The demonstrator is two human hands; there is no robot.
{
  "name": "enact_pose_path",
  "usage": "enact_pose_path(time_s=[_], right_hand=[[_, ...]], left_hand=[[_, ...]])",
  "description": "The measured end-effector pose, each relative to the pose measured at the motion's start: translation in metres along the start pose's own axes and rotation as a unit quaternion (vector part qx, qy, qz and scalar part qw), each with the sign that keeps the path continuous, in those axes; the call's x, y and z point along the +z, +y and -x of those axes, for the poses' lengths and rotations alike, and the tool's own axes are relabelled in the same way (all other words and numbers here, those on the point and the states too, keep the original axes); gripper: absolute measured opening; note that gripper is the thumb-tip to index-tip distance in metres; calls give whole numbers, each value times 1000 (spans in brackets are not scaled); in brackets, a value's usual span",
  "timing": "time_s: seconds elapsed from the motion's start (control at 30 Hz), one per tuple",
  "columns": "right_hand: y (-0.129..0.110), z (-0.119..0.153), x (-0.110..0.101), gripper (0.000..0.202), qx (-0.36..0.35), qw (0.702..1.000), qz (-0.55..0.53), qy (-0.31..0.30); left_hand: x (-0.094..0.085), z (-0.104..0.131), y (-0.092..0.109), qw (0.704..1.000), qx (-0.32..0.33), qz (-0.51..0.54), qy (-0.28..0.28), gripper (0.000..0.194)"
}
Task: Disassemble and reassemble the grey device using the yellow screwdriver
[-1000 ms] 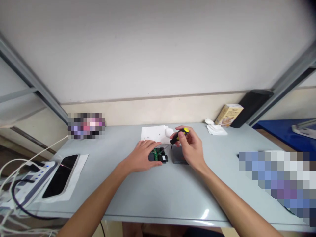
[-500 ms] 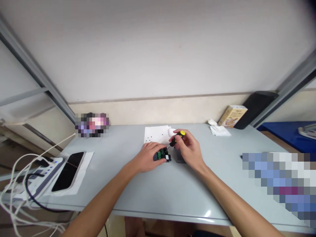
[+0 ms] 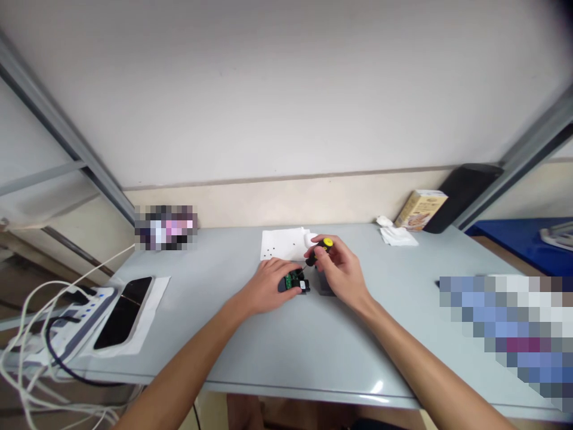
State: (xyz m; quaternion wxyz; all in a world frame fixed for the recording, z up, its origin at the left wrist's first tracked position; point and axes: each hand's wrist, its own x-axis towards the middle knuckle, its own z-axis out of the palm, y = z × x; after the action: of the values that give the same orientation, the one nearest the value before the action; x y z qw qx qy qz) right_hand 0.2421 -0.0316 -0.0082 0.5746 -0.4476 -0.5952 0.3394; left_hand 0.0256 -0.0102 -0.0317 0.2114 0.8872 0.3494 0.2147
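My left hand [image 3: 274, 286] grips a small black device with an exposed green circuit board [image 3: 289, 280], holding it down on the table. Closed around a black-and-yellow screwdriver [image 3: 319, 251], my right hand [image 3: 341, 267] keeps it tilted, its tip in or close to the device's insides. A dark grey flat part [image 3: 323, 285] lies beside the device, partly covered by my right hand. Behind them is a sheet of white paper [image 3: 282, 242] bearing several tiny dark pieces, which look like screws. A white rounded object [image 3: 310, 239] sits at the paper's right, partly hidden.
On the left, a phone [image 3: 124, 313] rests on paper near a power strip [image 3: 85, 322] with tangled white cables [image 3: 24, 370]. Crumpled tissue [image 3: 398, 235], a yellow box [image 3: 421, 210] and a black cylinder [image 3: 463, 197] stand back right. Blurred items lie at both sides.
The screwdriver handle and my right hand have shifted very slightly left. My left hand and the device keep their place.
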Motion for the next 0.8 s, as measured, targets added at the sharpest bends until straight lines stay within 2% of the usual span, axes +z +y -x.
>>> enact_pose_path(time_s=[0.33, 0.5, 0.67, 0.8], right_hand=[[-14, -1, -7, 29, -4, 994, 36, -98], [-20, -4, -17, 33, -21, 986, 3, -163], [-19, -11, -19, 33, -19, 985, -5, -170], [-25, -24, -10, 28, -18, 982, 42, -184]], left_hand=[[0, 0, 2, 1000, 3, -13, 5, 41], [0, 0, 3, 1000, -3, -11, -5, 42], [1, 0, 1, 1000, 3, -21, -5, 44], [3, -1, 0, 1000, 5, -23, 8, 41]])
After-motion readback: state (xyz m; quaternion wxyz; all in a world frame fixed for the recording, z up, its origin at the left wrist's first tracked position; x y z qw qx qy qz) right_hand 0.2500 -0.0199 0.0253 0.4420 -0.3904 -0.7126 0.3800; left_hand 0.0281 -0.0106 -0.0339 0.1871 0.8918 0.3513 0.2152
